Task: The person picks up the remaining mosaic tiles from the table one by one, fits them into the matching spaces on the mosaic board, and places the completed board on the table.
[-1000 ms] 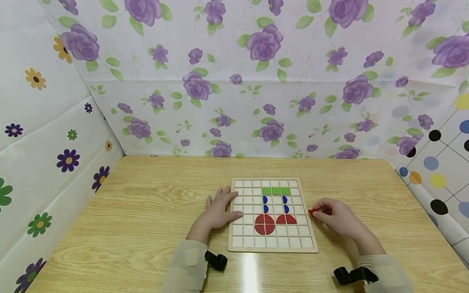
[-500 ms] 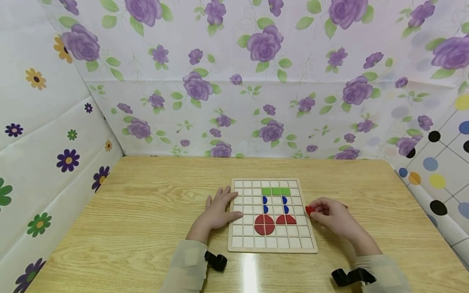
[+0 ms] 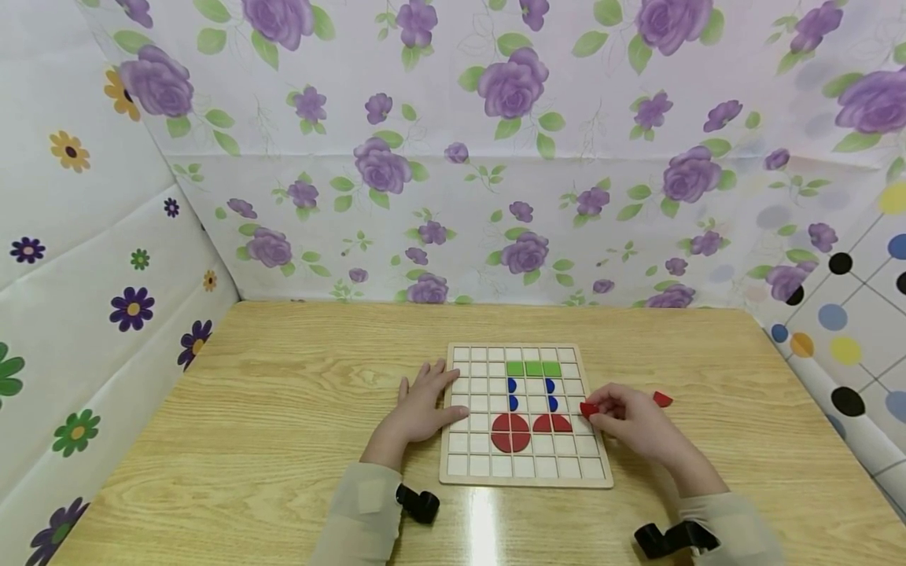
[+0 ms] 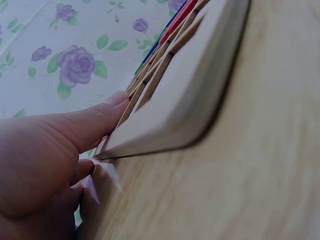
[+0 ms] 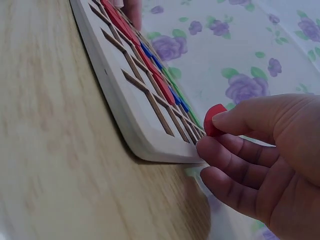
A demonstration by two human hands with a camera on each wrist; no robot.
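A wooden grid board (image 3: 525,482) lies on the table, with green squares (image 3: 533,369), blue half-circles (image 3: 513,404), a full red circle of quarter pieces (image 3: 511,433) and two red quarters (image 3: 553,424) set in its cells. My left hand (image 3: 419,409) rests at the board's left edge, fingers spread and thumb on the rim. Between thumb and fingertips my right hand (image 3: 637,420) pinches a red quarter-circle piece (image 5: 215,119), held over the board's right edge. Another red piece (image 3: 662,399) lies on the table just beyond the right hand.
The wooden table (image 3: 283,424) runs back to a flower-patterned cloth wall (image 3: 453,196). More patterned cloth hangs on the left and right sides. Black wrist mounts (image 3: 418,503) sit on both sleeves.
My right hand has moved left with the red quarter-circle piece, from beside the board to over its right edge. The other red piece has come into view behind it. The left hand stays still.
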